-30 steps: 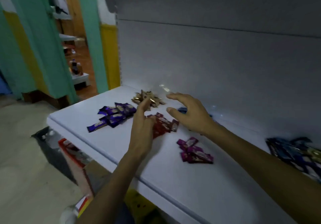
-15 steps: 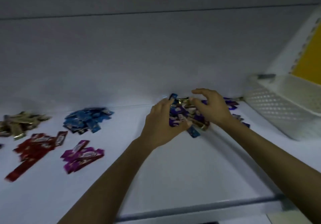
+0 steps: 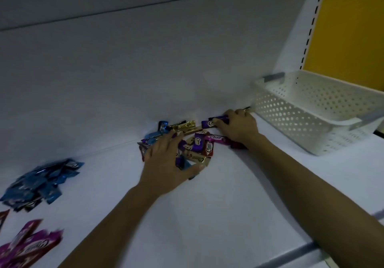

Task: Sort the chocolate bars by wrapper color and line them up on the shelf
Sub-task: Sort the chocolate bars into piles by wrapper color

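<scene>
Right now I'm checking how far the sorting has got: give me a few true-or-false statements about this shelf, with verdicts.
1. The left hand rests spread on the mixed pile. True.
2. The right hand holds a blue bar. False: it grips a purple bar.
3. The white basket stands right of the mixed pile. True.
4. The blue bars lie in the basket. False: they form a heap on the shelf, left of the mixed pile.
5. The magenta bars lie nearer the shelf's front edge than the blue bars. True.
</scene>
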